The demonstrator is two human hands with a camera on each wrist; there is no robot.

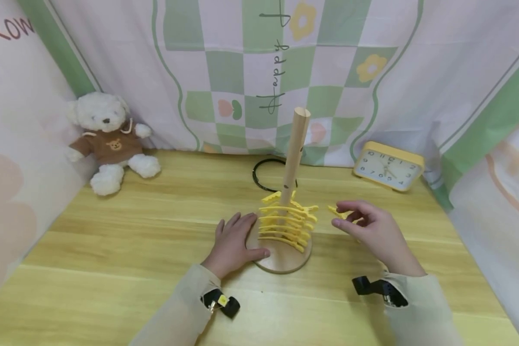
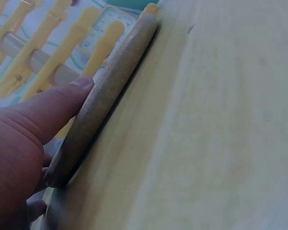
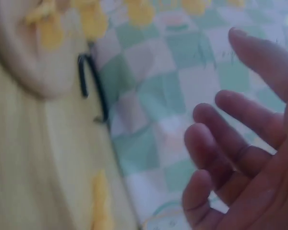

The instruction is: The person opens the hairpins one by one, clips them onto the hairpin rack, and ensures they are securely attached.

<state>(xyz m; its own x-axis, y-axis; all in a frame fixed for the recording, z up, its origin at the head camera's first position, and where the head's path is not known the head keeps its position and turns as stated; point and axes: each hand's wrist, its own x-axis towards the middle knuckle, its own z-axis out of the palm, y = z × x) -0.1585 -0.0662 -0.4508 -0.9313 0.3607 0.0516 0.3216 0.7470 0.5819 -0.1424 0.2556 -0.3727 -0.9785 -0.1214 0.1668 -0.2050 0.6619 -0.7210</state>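
A wooden post (image 1: pixel 295 149) stands upright on a round wooden base (image 1: pixel 281 263). Several yellow plastic clips (image 1: pixel 281 217) are stacked one above another around its lower part. My left hand (image 1: pixel 233 242) rests at the base's left rim, its thumb lying over the top edge and its fingers fairly straight. In the left wrist view the thumb (image 2: pixel 69 93) touches that rim below the clips. To the right of the base hovers my right hand (image 1: pixel 369 226), fingers loosely bent with nothing between them. Behind those fingertips a loose yellow clip (image 1: pixel 335 211) lies on the table, partly hidden.
A thin black ring (image 1: pixel 254 174) lies behind the post. At the back right a yellow alarm clock (image 1: pixel 387 166) stands by the patterned curtain (image 1: pixel 225 72). A white teddy bear (image 1: pixel 112 139) in a brown top sits at the back left of the wooden table (image 1: pixel 112 259).
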